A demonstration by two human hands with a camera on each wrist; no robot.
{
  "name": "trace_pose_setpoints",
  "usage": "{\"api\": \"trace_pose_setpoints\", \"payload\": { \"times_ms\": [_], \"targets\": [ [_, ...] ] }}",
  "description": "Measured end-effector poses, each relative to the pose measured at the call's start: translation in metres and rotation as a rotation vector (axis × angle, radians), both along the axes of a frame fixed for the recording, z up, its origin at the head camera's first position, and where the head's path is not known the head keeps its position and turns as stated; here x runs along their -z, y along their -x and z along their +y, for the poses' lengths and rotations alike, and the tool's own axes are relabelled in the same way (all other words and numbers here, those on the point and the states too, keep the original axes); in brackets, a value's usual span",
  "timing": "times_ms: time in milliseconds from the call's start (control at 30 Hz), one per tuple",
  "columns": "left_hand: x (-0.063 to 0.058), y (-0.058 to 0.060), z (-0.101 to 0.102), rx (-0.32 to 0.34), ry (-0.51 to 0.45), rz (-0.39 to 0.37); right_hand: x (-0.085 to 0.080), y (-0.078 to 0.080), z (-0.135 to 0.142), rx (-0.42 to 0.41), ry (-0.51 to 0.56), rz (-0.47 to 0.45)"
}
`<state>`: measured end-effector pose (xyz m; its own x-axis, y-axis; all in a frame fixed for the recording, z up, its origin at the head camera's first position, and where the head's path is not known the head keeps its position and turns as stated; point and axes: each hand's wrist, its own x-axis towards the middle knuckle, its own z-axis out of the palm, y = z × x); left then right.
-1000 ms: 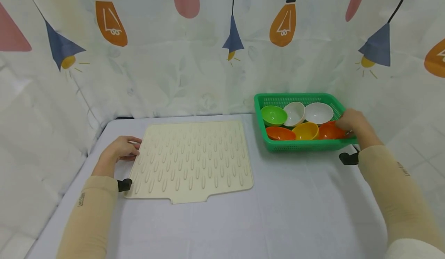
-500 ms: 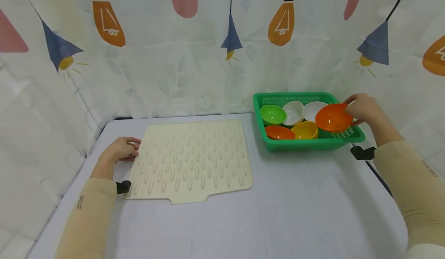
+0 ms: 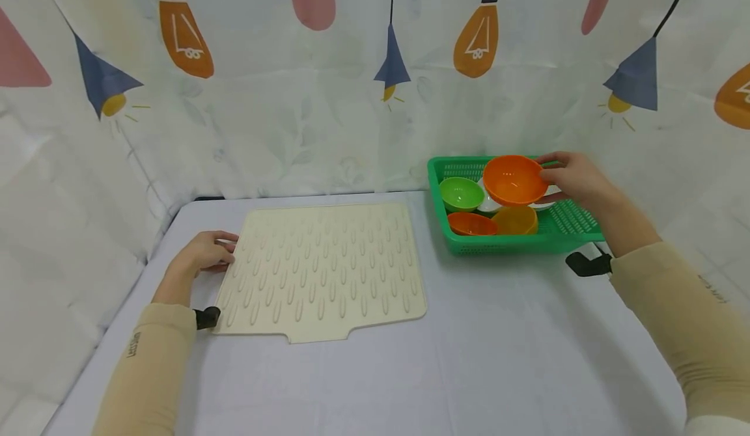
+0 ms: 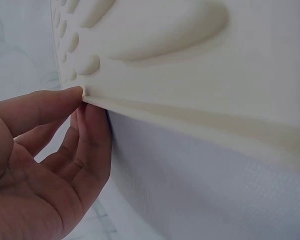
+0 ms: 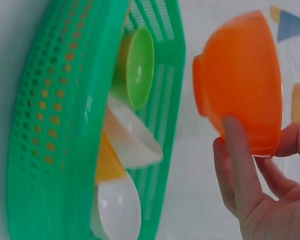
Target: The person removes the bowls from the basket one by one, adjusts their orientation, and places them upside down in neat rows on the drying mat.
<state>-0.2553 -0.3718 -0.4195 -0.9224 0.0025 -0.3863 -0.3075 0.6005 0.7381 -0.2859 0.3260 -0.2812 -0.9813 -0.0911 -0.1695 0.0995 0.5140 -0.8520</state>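
An orange bowl (image 3: 514,181) hangs above the green basket (image 3: 498,247), its rim pinched by my right hand (image 3: 580,177). In the right wrist view the thumb and fingers grip the side of that orange bowl (image 5: 242,82), clear of the basket. At the left, my left hand (image 3: 202,252) holds the left edge of a cream ridged mat (image 3: 328,263) lying on the table. The left wrist view has the thumb on top of the mat's edge (image 4: 140,107) and the fingers (image 4: 97,130) beneath it.
In the basket sit a green bowl (image 3: 461,194), a yellow bowl (image 3: 515,221), another orange bowl (image 3: 472,224) and white bowls (image 5: 119,210). A white cloth covers the table (image 3: 375,384). Behind it hangs a printed curtain (image 3: 340,117).
My right hand has lifted the orange bowl out of the basket's right front corner and carried it leftward over the other bowls. The left hand has stayed at the mat's edge.
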Motion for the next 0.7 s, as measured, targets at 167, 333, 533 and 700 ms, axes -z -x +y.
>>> {"api": "trace_pose_setpoints", "payload": {
  "times_ms": [167, 333, 533, 700],
  "targets": [
    [0.001, -0.002, -0.001, 0.06, 0.04, 0.017, 0.01, -0.002, -0.03, -0.043, 0.101, -0.03],
    [-0.002, -0.005, 0.001, 0.087, 0.05, 0.015, 0.014, -0.01, -0.062, -0.084, 0.19, -0.068],
    [-0.007, -0.008, 0.005, 0.094, 0.051, 0.011, 0.023, -0.019, -0.094, -0.158, 0.296, -0.105],
    [-0.007, -0.008, 0.005, 0.107, 0.066, 0.0, 0.032, -0.025, -0.117, -0.161, 0.332, -0.131]
  ]
}}
